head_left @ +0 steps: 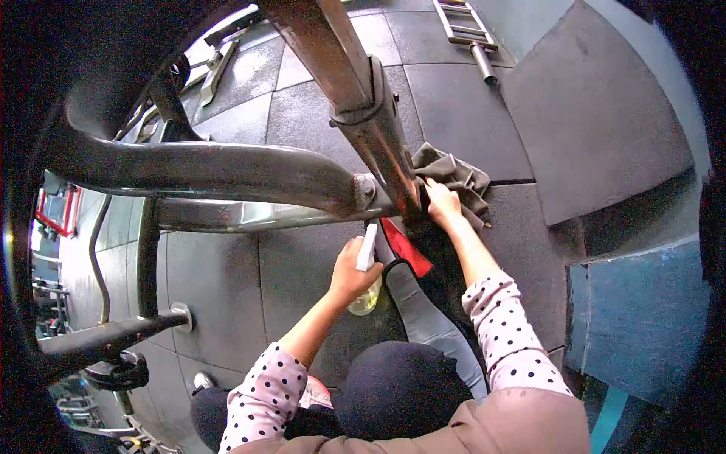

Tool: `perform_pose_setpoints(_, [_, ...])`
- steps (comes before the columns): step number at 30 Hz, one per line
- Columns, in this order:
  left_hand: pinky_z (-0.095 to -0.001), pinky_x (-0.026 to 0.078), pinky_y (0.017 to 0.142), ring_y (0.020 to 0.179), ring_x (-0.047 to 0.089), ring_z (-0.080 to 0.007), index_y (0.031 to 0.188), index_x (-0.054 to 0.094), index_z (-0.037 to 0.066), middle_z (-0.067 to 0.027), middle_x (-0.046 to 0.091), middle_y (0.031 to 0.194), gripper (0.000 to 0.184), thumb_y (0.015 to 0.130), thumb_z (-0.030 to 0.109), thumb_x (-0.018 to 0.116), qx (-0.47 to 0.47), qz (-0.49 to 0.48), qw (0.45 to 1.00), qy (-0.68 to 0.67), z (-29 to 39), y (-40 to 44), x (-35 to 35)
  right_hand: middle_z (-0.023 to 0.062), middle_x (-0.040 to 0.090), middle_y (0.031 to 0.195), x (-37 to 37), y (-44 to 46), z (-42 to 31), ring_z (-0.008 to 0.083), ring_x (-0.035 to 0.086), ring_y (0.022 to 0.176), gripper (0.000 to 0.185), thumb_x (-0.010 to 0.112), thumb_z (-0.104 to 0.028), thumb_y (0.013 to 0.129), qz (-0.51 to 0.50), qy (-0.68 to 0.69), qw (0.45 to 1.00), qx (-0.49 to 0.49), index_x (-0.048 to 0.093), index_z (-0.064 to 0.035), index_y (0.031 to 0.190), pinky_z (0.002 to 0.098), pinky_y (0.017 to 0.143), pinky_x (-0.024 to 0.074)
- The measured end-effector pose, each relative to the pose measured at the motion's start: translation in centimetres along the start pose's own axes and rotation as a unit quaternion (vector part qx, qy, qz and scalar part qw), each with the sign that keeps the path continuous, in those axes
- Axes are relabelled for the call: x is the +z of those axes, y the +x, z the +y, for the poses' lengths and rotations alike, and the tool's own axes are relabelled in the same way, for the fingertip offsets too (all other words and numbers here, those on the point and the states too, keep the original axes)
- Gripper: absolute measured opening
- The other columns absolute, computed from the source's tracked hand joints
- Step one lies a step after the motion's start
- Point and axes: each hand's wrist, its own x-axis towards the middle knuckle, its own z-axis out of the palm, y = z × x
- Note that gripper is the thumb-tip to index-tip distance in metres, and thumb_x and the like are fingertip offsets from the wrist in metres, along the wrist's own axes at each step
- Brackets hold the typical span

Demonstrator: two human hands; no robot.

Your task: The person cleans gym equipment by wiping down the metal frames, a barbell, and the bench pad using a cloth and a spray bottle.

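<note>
My left hand is wrapped round a spray bottle with a white trigger head and yellowish liquid. It is held just below the curved dark metal tube. Farther right, my right hand grips a crumpled grey cloth beside the lower end of the slanted metal post. The cloth spreads out beyond my fingers and touches the post's side. Part of my right fingers is hidden against the cloth. A red piece lies below the post, between my hands.
Dark rubber tiles cover the floor. Metal frame bars stand at the left. A ladder-like metal frame lies at the top right. Right of me are a grey panel and a blue block.
</note>
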Motion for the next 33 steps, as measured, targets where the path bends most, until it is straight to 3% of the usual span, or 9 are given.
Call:
perform_pose_setpoints(4, [-0.0463, 0.043, 0.075, 0.086, 0.051, -0.0399, 0.092, 0.05, 0.0, -0.0187, 0.052, 0.087, 0.036, 0.065, 0.017, 0.067, -0.039, 0.005, 0.998, -0.038, -0.3, 0.2, -0.7, 0.0037, 0.056, 0.118, 1.5, -3.9, -1.0, 0.0246, 0.056, 0.095, 0.03, 0.055, -0.007, 0.077, 0.139, -0.046, 0.989, -0.016, 0.062, -0.0085, 0.106, 0.0397, 0.075, 0.0495])
perform_pose_setpoints(8, [-0.0473, 0.043, 0.073, 0.083, 0.051, -0.0412, 0.09, 0.049, 0.001, -0.0186, 0.052, 0.085, 0.035, 0.065, 0.018, 0.067, -0.027, 0.024, 0.999, -0.037, -1.3, 0.8, -0.7, 0.0031, 0.056, 0.116, 1.2, -9.9, -2.7, 0.0255, 0.053, 0.093, 0.025, 0.057, -0.01, 0.075, 0.143, -0.092, 0.984, -0.044, 0.064, -0.0078, 0.099, 0.0384, 0.074, 0.0478])
perform_pose_setpoints(16, [-0.0465, 0.043, 0.072, 0.081, 0.052, -0.042, 0.091, 0.049, 0.002, -0.0196, 0.052, 0.084, 0.035, 0.065, 0.017, 0.067, -0.029, 0.032, 0.997, -0.071, -1.6, 0.6, -1.2, -0.0018, 0.051, 0.126, 1.9, -9.3, -3.7, 0.022, 0.048, 0.109, 0.039, 0.055, -0.013, 0.078, 0.142, -0.097, 0.983, 0.062, 0.061, -0.0147, 0.116, 0.0419, 0.083, 0.0422])
perform_pose_setpoints(20, [-0.0448, 0.044, 0.072, 0.081, 0.053, -0.0414, 0.093, 0.05, 0.002, -0.0198, 0.053, 0.084, 0.036, 0.065, 0.017, 0.067, -0.053, 0.02, 0.995, -0.087, -2.2, 0.2, -1.4, -0.0019, 0.05, 0.129, 2.1, -4.4, -1.9, 0.0222, 0.048, 0.109, 0.039, 0.055, -0.011, 0.079, 0.136, -0.086, 0.986, 0.045, 0.061, -0.0164, 0.117, 0.0439, 0.083, 0.0434])
perform_pose_setpoints(22, [-0.0444, 0.044, 0.072, 0.081, 0.053, -0.0412, 0.093, 0.05, 0.002, -0.0198, 0.054, 0.083, 0.036, 0.066, 0.018, 0.068, -0.056, 0.02, 0.995, -0.082, -2.4, 0.0, -1.2, -0.0015, 0.047, 0.134, 1.0, -1.6, -0.9, 0.0226, 0.047, 0.109, 0.044, 0.054, -0.013, 0.079, 0.087, -0.113, 0.989, 0.026, 0.057, -0.0183, 0.122, 0.0423, 0.084, 0.0445])
perform_pose_setpoints(27, [-0.045, 0.044, 0.07, 0.079, 0.054, -0.0414, 0.094, 0.05, 0.002, -0.0198, 0.054, 0.083, 0.037, 0.066, 0.018, 0.068, -0.079, 0.006, 0.993, -0.09, -2.6, -0.6, -0.4, 0.0004, 0.039, 0.141, -1.2, 1.0, -0.3, 0.0282, 0.042, 0.116, 0.051, 0.057, -0.014, 0.079, -0.024, -0.092, 0.995, 0.003, 0.05, -0.0216, 0.129, 0.0551, 0.091, 0.0412])
perform_pose_setpoints(30, [-0.046, 0.045, 0.07, 0.079, 0.054, -0.0419, 0.093, 0.05, 0.002, -0.0199, 0.054, 0.083, 0.036, 0.066, 0.018, 0.068, -0.057, 0.03, 0.994, -0.084, -2.3, -0.4, 0.1, 0.0023, 0.04, 0.139, 0.4, -0.9, -0.1, 0.0297, 0.045, 0.112, 0.05, 0.056, -0.007, 0.076, 0.012, -0.071, 0.997, -0.004, 0.053, -0.0169, 0.125, 0.0449, 0.082, 0.0513])
perform_pose_setpoints(31, [-0.0461, 0.045, 0.071, 0.08, 0.054, -0.0419, 0.093, 0.05, 0.002, -0.0198, 0.054, 0.083, 0.036, 0.066, 0.018, 0.068, -0.049, 0.039, 0.995, -0.077, -2.4, -0.4, 0.2, 0.0004, 0.043, 0.136, 1.1, -1.7, 0.0, 0.0291, 0.048, 0.105, 0.044, 0.055, -0.009, 0.08, 0.056, -0.079, 0.995, -0.011, 0.056, -0.0222, 0.122, 0.0412, 0.072, 0.0545])
perform_pose_setpoints(33, [-0.0463, 0.045, 0.072, 0.081, 0.054, -0.0418, 0.093, 0.05, 0.003, -0.0196, 0.054, 0.084, 0.036, 0.065, 0.017, 0.068, -0.036, 0.055, 0.996, -0.067, -2.5, -0.3, 0.4, 0.001, 0.049, 0.129, 1.6, -4.0, -0.6, 0.0296, 0.05, 0.102, 0.036, 0.057, -0.011, 0.078, 0.101, -0.101, 0.989, -0.025, 0.061, -0.0163, 0.114, 0.0384, 0.069, 0.0546])
